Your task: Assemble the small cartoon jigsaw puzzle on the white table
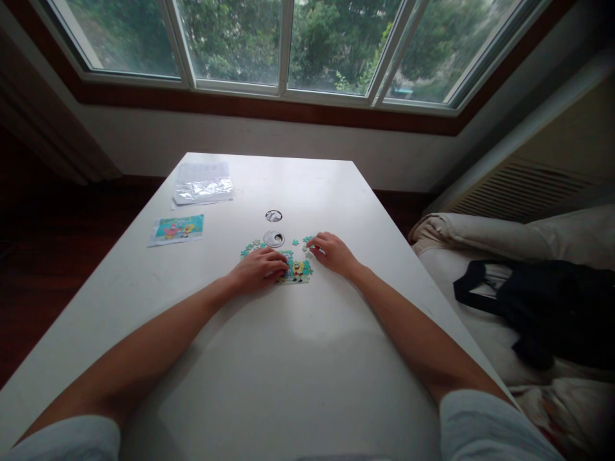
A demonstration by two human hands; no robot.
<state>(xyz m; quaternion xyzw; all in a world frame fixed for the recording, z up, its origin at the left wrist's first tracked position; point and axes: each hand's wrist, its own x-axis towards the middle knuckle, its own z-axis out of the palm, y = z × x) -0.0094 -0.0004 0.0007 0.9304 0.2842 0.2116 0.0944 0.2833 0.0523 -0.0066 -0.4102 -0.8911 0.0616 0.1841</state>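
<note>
A partly joined jigsaw puzzle [298, 271] with a yellow cartoon figure on a teal ground lies flat on the white table [307, 358]. My left hand [259, 267] rests over its left part, fingers stretched across it and hiding what is beneath. To the puzzle's upper right, my right hand [332, 252] has its fingertips pinched at a small puzzle piece [308, 242], partly hidden by the fingers. Loose teal pieces [252, 246] are scattered just beyond my left hand. One single piece [295, 242] lies between the two hands.
Two round discs [273, 239] lie beyond the puzzle. At the left are a cartoon picture sheet [177, 229] and a clear plastic bag [204, 182]. A pale sofa [446, 256] with dark clothing [552, 307] stands to the right; windows [235, 45] are ahead.
</note>
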